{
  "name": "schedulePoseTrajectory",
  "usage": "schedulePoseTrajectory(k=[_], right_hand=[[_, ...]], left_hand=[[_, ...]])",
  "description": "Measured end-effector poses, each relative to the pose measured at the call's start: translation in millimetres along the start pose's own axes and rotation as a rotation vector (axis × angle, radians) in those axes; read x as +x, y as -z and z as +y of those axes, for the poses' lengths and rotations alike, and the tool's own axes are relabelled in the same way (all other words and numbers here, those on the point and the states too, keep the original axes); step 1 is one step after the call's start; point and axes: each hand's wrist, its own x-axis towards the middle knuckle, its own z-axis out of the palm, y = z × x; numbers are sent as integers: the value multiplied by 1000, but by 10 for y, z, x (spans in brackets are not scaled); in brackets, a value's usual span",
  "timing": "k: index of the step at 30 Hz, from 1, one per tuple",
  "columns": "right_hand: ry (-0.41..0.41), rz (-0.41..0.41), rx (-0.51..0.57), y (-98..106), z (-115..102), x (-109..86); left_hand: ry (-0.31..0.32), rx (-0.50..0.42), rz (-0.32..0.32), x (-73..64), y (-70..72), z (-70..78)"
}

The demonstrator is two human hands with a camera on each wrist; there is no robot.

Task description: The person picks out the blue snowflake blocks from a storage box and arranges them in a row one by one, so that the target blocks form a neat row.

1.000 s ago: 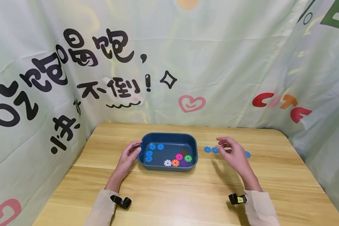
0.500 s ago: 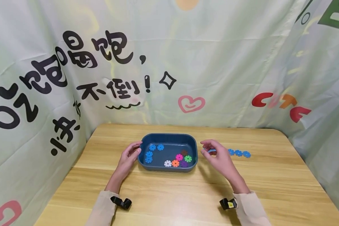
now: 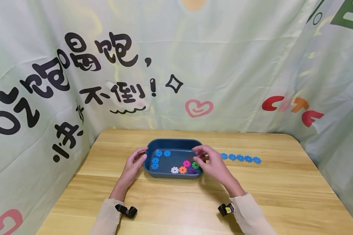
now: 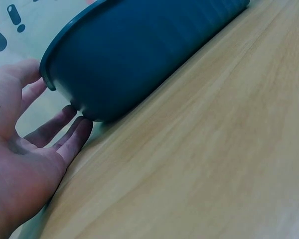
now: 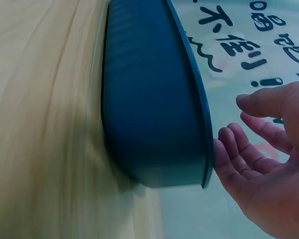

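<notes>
In the head view, my left hand [image 3: 134, 161] lay at the left end of a dark blue tray [image 3: 176, 144], its fingers relaxed and not grasping. The tray stood upright on the wooden table [image 3: 170, 205]. Inside, toward its left end, were four blue discs [image 3: 155, 160]; by the near right corner lay a white disc [image 3: 175, 170], an orange disc [image 3: 182, 169], a purple disc [image 3: 191, 170], a pink disc [image 3: 186, 163], a green disc [image 3: 195, 165] and a brown disc, the last mostly hidden by my fingers. My right hand [image 3: 216, 163] was over the tray's right end, loosely bent, its grip released. On the table beyond it, five blue discs showed in a row [image 3: 240, 158]. A printed curtain [image 3: 238, 65] hung behind.

In the left wrist view, my fingertips [image 4: 83, 130] touched the outside of the tray's end wall, without wrapping around it.

In the right wrist view, my fingers [image 5: 256, 162] curved softly beside the tray's rim, with gaps between them; I couldn't tell whether the nearest one touched it.
</notes>
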Motion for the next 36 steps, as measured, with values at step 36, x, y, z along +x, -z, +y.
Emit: schedulePoseTrajectory(k=[36], right_hand=[[-142, -380, -117, -889, 92, 795]], left_hand=[[-23, 9, -7, -2, 24, -1]])
